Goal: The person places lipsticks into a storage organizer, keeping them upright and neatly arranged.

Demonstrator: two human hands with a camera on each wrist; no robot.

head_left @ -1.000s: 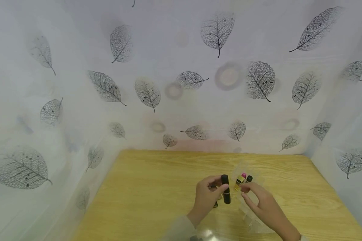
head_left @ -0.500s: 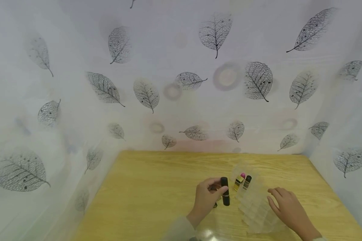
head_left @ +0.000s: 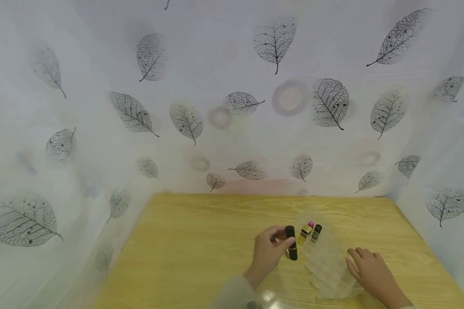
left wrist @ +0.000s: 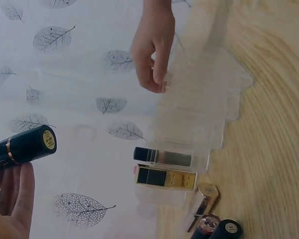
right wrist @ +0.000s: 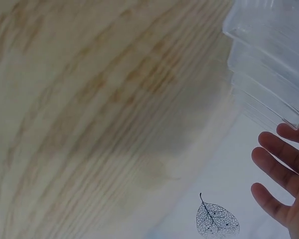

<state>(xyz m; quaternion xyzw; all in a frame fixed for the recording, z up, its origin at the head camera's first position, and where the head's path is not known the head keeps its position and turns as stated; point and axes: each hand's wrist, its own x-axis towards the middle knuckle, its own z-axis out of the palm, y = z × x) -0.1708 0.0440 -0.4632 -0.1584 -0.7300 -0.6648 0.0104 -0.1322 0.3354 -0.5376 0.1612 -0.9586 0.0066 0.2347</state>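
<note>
My left hand point(head_left: 268, 253) holds a black lipstick tube point(head_left: 291, 243) with a gold ring, nearly upright, between thumb and fingers. In the left wrist view its round end label shows on the lipstick tube point(left wrist: 27, 147). Just right of it stands a clear tiered lipstick organizer point(head_left: 325, 266). At its far end sit a gold-and-black lipstick point(left wrist: 164, 178) with a pink tip and a dark lipstick point(left wrist: 164, 157). My right hand point(head_left: 373, 272) is at the organizer's right side, its fingers point(right wrist: 276, 169) spread and loosely bent; whether the fingertips touch the edge I cannot tell.
On the wooden table point(head_left: 193, 244), beside the organizer, are a gold-toned tube point(left wrist: 204, 199) and a black-capped lipstick point(left wrist: 226, 230), mostly hidden behind my left hand in the head view. A leaf-printed white curtain point(head_left: 216, 68) surrounds the table's back and sides.
My right hand has moved from the organizer's far slots, by the dark lipstick, rightward and nearer to its right side. My left hand keeps the lipstick tube, shifted slightly right.
</note>
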